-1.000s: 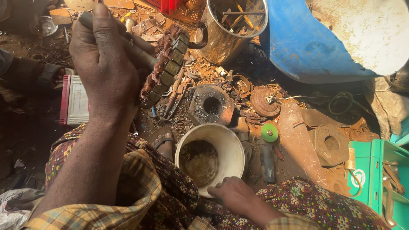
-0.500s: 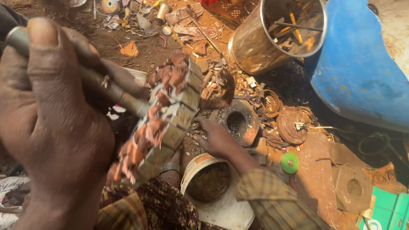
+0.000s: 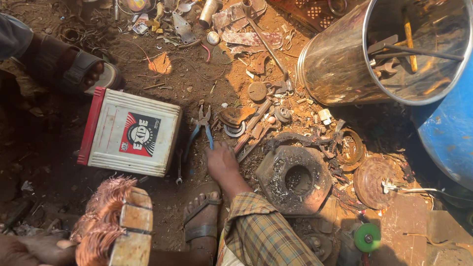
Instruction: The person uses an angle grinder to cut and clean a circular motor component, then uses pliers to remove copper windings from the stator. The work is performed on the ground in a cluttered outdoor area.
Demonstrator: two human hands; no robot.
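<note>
My left hand (image 3: 37,249) is at the bottom left corner, shut on a motor stator (image 3: 120,224) with frayed copper windings and a pale laminated core. My right hand (image 3: 221,161), in a checked sleeve, reaches down to the dirt floor. Its fingertips are at the blue handles of a pair of pliers (image 3: 201,129); whether they grip the handles is unclear. My sandalled foot (image 3: 202,216) rests just below that hand.
A white battery with a red side (image 3: 130,133) lies to the left of the pliers. Another person's sandalled foot (image 3: 74,69) is at the upper left. A heavy metal block with a hole (image 3: 295,178), rusty scrap, a steel bucket of tools (image 3: 345,54) and a blue drum (image 3: 448,128) fill the right.
The stator has dropped from in front of the camera to the bottom left. My right hand has moved left across the scrap to the pliers. The view has tilted down.
</note>
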